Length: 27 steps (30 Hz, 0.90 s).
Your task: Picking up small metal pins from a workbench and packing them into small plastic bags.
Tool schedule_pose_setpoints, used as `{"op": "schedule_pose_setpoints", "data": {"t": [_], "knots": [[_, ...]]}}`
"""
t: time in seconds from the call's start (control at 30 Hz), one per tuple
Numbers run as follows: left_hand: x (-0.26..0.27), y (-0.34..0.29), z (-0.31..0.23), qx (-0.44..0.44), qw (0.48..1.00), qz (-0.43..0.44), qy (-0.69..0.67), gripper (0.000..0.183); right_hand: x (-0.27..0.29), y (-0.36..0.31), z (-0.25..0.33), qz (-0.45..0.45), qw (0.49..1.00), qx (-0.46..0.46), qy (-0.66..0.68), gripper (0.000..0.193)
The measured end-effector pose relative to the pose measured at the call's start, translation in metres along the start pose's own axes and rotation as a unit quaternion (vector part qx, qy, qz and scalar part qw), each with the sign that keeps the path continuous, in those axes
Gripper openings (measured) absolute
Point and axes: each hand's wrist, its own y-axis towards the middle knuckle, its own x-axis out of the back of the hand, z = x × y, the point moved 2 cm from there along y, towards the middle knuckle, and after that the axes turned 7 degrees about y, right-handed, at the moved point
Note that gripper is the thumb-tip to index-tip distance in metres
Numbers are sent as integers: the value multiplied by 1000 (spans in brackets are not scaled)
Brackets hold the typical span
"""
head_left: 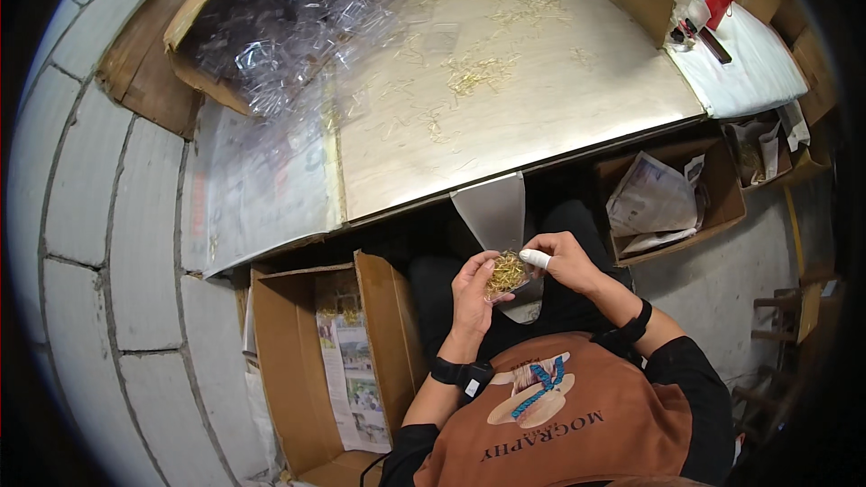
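Note:
In front of my lap, my left hand (471, 293) grips a small clear plastic box (511, 294) filled with thin gold-coloured metal pieces (505, 275). My right hand (564, 261) is closed at the box's upper right edge, and a white wrapping covers one of its digits. The wrapped tip presses against the box; the other fingers curl and partly hide one another. Just beyond both hands, a translucent chute-like sheet (492, 207) hangs from the table's front edge.
Gold pieces (478, 72) lie scattered over the pale table (541, 117). A carton (194, 77) of clear plastic boxes (289, 45) lies tipped at the far left. Open cartons stand below, one at left (302, 379) and one at right (667, 239). A red bottle (719, 2) stands far right.

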Motion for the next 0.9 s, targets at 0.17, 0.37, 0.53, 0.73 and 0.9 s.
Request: {"op": "schedule_pose_setpoints", "data": {"t": [0.17,0.37,0.53,0.73,0.9], "knots": [[-4,2,-4,-12,1000,-23,8,23,0,9,1,-14,998,-26,-46,18],[-8,3,2,-45,994,-78,57,24,-2,-2,3,-38,997,-12,-60,18],[1,1,7,-84,991,-91,51,26,-9,5,-15,4,997,17,-71,18],[-6,6,-2,-104,993,-56,26,22,-6,6,-9,2,998,-26,54,19],[-10,21,-9,-117,990,-78,18,21,-1,11,3,9,992,-31,119,20]]}}
